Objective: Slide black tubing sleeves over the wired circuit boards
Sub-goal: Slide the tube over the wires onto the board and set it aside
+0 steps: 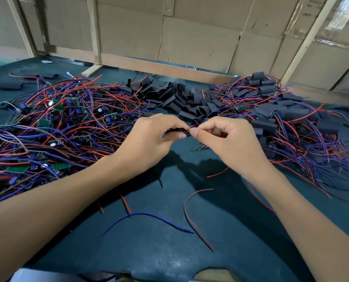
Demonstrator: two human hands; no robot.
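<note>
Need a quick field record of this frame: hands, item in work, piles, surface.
left hand: pinches a black sleeve between thumb and fingers
right hand: pinches thin red wires at the sleeve's end
board inside sleeve: cannot tell, hidden by fingers
left pile: bare boards with red and blue wires
middle pile: empty sleeves, far side
right pile: sleeved boards with wires
surface: green mat, a few loose wires near the arms

Cardboard sheets [200,37] behind a wooden frame [94,31] back the green table [169,241]
</note>
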